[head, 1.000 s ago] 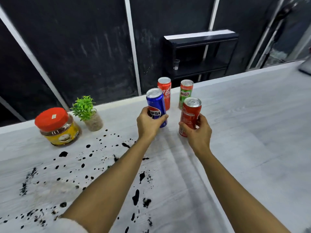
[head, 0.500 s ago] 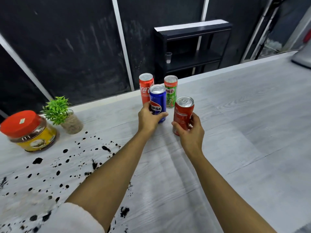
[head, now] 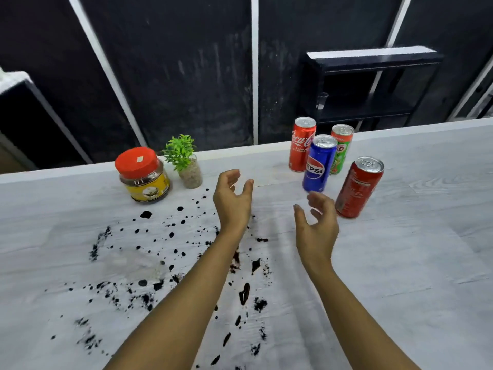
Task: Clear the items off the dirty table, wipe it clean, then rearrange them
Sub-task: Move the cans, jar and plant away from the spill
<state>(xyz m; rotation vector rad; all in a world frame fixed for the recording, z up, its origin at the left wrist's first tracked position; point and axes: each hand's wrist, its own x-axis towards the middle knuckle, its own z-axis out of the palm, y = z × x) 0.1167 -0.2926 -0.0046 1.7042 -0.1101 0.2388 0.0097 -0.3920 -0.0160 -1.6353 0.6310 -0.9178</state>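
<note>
head view.

the left hand hovers above the table. its fingers and thumb are loosely curved and spread apart, and it holds nothing. the right hand hovers beside it in the same relaxed posture, fingers parted, also holding nothing. neither hand touches a can.

four cans stand upright in a group toward the far right of the table.
- the blue pepsi can stands just beyond the fingertips of the right hand.
- the coca-cola can stands behind it to the left, near the far edge.
- the green milo can stands behind it to the right, partly hidden by it.
- the red can stands nearest the camera, just beside the right hand and apart from the other three.

the jar, with a red lid and a yellow label, stands near the far edge on the left. the small plant, in a clear pot of pebbles, stands just to the right of the jar.

black spots are scattered over the table in front of the jar and plant, reaching beneath both forearms to the near edge.

behind the table stands a black shelf with a small glass on it.
</note>
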